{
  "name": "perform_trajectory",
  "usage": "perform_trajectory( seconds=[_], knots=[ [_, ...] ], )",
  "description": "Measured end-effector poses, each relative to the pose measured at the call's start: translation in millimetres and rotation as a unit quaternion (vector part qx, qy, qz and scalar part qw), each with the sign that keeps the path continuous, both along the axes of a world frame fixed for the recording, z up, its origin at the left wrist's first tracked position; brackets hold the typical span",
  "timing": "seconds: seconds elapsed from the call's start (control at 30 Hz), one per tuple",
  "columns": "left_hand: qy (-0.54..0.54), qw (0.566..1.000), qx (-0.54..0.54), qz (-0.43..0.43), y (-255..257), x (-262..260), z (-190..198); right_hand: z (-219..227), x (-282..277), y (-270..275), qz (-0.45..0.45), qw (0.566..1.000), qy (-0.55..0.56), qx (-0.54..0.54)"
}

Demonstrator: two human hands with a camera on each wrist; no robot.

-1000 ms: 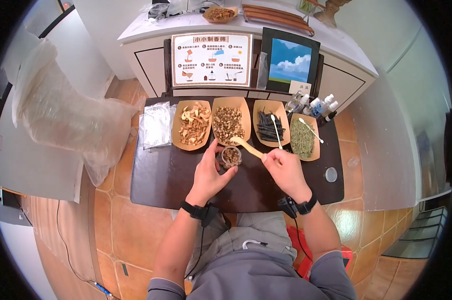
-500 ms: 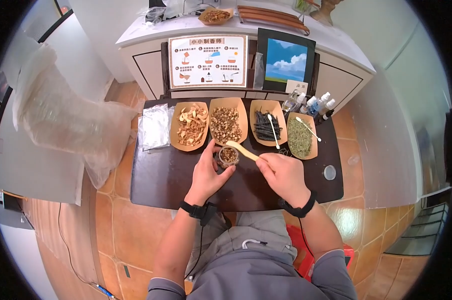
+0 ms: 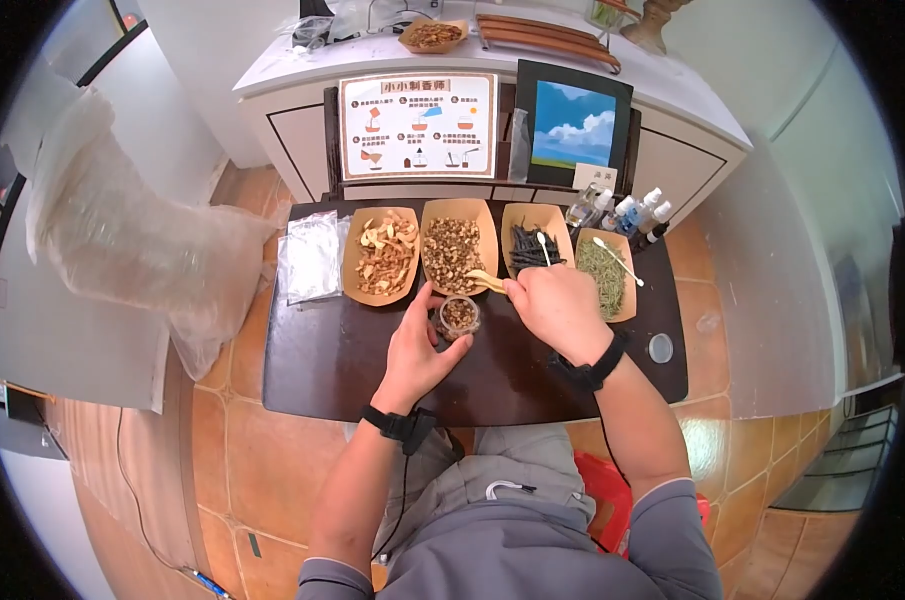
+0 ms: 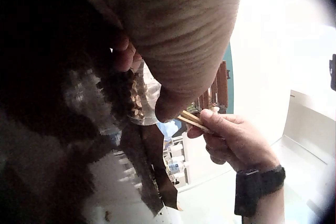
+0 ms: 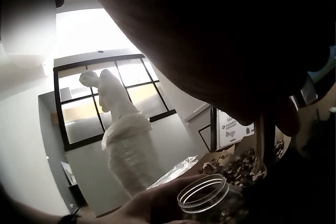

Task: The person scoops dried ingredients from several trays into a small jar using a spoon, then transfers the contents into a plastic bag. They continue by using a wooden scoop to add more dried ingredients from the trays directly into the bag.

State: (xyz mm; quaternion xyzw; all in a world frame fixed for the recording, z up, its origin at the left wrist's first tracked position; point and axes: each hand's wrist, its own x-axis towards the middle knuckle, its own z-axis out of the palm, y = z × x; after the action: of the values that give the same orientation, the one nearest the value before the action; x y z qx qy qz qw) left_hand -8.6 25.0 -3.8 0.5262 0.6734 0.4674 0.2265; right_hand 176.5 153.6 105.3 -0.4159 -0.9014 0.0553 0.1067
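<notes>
My left hand [image 3: 412, 355] curls its fingers and thumb around a small clear jar [image 3: 459, 317], which stands upright on the table with brown chopped bits inside. My right hand [image 3: 570, 312] pinches light wooden tongs [image 3: 490, 282], whose tips lie over the near right part of the middle paper tray [image 3: 486, 225]. Brown chopped herb pieces [image 3: 450, 250] fill that tray. In the left wrist view, two thin wooden arms of the tongs [image 4: 193, 121] show between thumb and fingers. The jar's open threaded mouth [image 5: 203, 192] faces up in the right wrist view.
Paper trays of pale dried slices [image 3: 384, 255], dark sticks [image 3: 525, 248] and green herb [image 3: 600, 275] flank the middle one. White cotton swabs [image 3: 617, 260] lie across two trays. Spray bottles [image 3: 644, 212], a round lid [image 3: 660, 348] and silvery bags [image 3: 312, 258] sit around the table's edges.
My right hand has moved up and forward, taking the tong tips from beside the jar's mouth to the middle tray's near right corner. My left hand stays around the jar.
</notes>
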Motion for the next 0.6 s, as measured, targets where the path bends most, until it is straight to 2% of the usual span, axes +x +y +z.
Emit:
perform_trajectory(
  seconds=[0.13, 0.6],
  knots=[
    [0.004, 1.0, 0.002, -0.002, 0, -1, -1, -19, -6, 4, -0.026, 0.997, 0.039, -0.056],
    [0.017, 1.0, -0.005, -0.001, 0, 0, 3, -52, -23, 3, -0.071, 0.978, 0.156, -0.122]
  ],
)
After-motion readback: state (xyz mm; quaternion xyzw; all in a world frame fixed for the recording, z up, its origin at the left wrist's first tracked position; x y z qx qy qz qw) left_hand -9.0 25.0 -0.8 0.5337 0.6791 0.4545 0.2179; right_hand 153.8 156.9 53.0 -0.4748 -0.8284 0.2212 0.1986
